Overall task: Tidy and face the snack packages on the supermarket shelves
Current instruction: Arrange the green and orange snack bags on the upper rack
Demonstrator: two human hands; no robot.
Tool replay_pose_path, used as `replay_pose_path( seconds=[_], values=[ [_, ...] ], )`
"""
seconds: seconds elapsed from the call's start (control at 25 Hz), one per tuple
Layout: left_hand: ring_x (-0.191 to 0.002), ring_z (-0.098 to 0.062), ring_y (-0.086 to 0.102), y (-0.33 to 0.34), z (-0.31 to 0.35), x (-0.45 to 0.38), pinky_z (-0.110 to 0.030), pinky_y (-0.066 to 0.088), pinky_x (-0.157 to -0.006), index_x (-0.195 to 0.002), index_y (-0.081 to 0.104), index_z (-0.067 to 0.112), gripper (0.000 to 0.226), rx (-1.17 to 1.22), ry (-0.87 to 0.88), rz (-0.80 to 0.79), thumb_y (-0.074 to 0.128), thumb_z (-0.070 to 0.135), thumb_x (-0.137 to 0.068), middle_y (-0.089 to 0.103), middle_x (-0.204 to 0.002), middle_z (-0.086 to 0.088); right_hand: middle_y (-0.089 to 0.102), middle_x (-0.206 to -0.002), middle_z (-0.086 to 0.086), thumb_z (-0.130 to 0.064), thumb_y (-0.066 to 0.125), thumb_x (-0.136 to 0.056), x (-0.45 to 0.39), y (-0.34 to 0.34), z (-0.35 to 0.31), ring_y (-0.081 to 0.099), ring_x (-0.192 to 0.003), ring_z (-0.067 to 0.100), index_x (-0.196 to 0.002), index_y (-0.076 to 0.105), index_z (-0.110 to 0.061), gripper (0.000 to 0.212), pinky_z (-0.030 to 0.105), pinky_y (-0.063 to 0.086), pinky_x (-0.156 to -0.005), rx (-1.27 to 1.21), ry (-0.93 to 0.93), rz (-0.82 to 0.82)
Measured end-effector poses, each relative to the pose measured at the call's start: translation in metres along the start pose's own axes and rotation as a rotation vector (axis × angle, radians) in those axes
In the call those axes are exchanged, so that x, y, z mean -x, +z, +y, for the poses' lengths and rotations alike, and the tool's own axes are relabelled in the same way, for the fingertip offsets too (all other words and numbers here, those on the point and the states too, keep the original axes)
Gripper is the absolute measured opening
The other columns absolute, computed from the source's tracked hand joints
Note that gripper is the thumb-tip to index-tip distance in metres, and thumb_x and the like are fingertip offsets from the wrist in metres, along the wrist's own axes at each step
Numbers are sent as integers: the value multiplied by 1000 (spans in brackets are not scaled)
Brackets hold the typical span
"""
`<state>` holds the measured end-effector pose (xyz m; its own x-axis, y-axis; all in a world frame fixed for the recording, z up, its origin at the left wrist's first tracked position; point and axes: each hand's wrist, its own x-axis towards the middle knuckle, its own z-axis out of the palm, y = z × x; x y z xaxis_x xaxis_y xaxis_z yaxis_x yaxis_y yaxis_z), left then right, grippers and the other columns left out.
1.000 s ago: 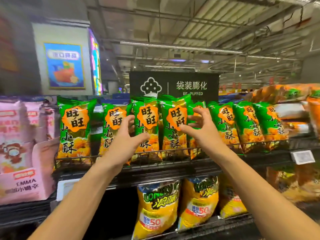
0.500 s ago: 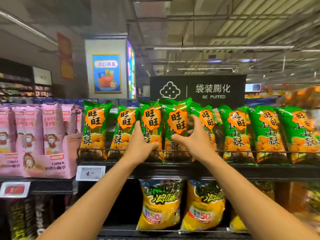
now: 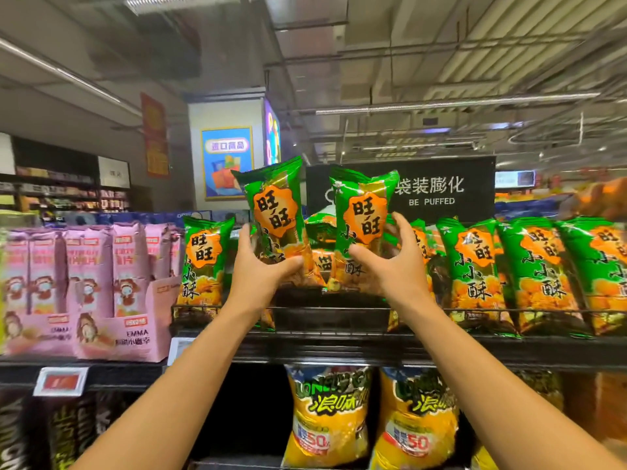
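Your left hand (image 3: 259, 278) and right hand (image 3: 395, 269) each clasp a green snack bag (image 3: 276, 222) low, lifted above the shelf rail (image 3: 339, 308) — tops may flop, knocking the leaning bags beside each grip.

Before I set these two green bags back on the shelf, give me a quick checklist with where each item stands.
1. Left hand grips left green bag: ok.
2. Right hand grips right green bag: ok.
3. Both labels face forward: ok.
4. Both bags upright: not ok, slightly tilted.
5. Gap open behind the wire rail: ok.
6. Bags lying flat in the gap straightened: not ok.
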<state>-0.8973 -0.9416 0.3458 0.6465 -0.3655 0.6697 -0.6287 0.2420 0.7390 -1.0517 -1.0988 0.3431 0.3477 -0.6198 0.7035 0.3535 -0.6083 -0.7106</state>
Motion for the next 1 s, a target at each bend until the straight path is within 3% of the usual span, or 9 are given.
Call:
replay_pose_path(
  seconds=[0.12, 0.2, 0.32, 0.4, 0.52, 0.6, 0.72, 0.88, 1.0],
  values=[
    [-91, 27, 51, -9, -4, -8, 4, 40, -66, -150, 30, 19, 95, 17, 8, -60, 85, 27, -73, 51, -123, 20, 44, -144, -3, -34, 84, -77, -7, 9, -8, 47, -127, 17, -153, 33, -24, 92, 39, 47, -102, -40, 22, -20],
    [-91, 33, 45, -16, -11, -10, 2, 36, -77, -152, 22, 26, 99, 49, -3, -95, 82, 37, -74, 42, -116, 31, 44, -141, -3, -36, 82, -79, -8, 16, -7, 48, -128, 19, -150, 36, -25, 86, 42, 47, -104, -51, 12, -6],
    [-98, 30, 46, -30, -24, -11, -19, 36, -90, -153, 12, 38, 113, 122, -39, -148, 81, 60, -66, 43, -119, 36, 50, -140, -10, -49, 73, -80, -3, 21, -1, 52, -126, 9, -146, 28, -43, 80, 40, 47, -104, -169, 32, -36],
    [-120, 10, 51, -36, -34, -14, -24, 43, -95, -153, 13, 40, 119, 143, -52, -161, 78, 70, -57, 51, -131, 22, 52, -135, -20, -57, 65, -80, 1, 25, 3, 54, -123, 1, -144, 20, -51, 79, 40, 45, -107, -212, 47, -55],
    [-134, -17, 46, -41, -42, -16, -47, 39, -112, -152, 16, 39, 124, 132, -31, -169, 75, 80, -51, 47, -147, 2, 51, -138, -23, -70, 59, -75, 6, 36, 10, 52, -125, -2, -150, 16, -45, 90, 33, 44, -107, -206, 55, -74],
    [-133, -8, 45, -42, -47, -16, -41, 38, -112, -150, 18, 37, 121, 94, 13, -197, 72, 83, -52, 46, -147, 10, 61, -124, -31, -73, 59, -73, 8, 43, 12, 59, -114, -8, -141, 30, -41, 80, 19, 50, -95, -194, 54, -90],
    [-117, 22, 44, -45, -50, -14, -12, 41, -96, -144, 22, 40, 108, 93, 100, -228, 65, 86, -56, 46, -129, 41, 72, -115, -16, -75, 65, -76, 7, 51, 14, 69, -107, 6, -136, 46, -30, 77, 33, 57, -91, -219, 122, -145],
    [-117, 3, 54, -52, -55, -16, -17, 51, -84, -124, 31, 54, 80, 284, -23, -265, 65, 81, -57, 53, -128, 19, 75, -113, -9, -82, 68, -62, 8, 56, 18, 72, -103, 13, -124, 56, -31, 81, 36, 59, -87, -230, 171, -166],
    [-107, 7, 59, -54, -56, -16, -13, 53, -75, -132, 22, 44, 104, 318, -22, -263, 69, 84, -49, 50, -122, 22, 74, -116, -10, -85, 68, -60, 10, 54, 19, 71, -106, 14, -123, 56, -37, 80, 29, 60, -82, -221, 160, -198]
  ],
)
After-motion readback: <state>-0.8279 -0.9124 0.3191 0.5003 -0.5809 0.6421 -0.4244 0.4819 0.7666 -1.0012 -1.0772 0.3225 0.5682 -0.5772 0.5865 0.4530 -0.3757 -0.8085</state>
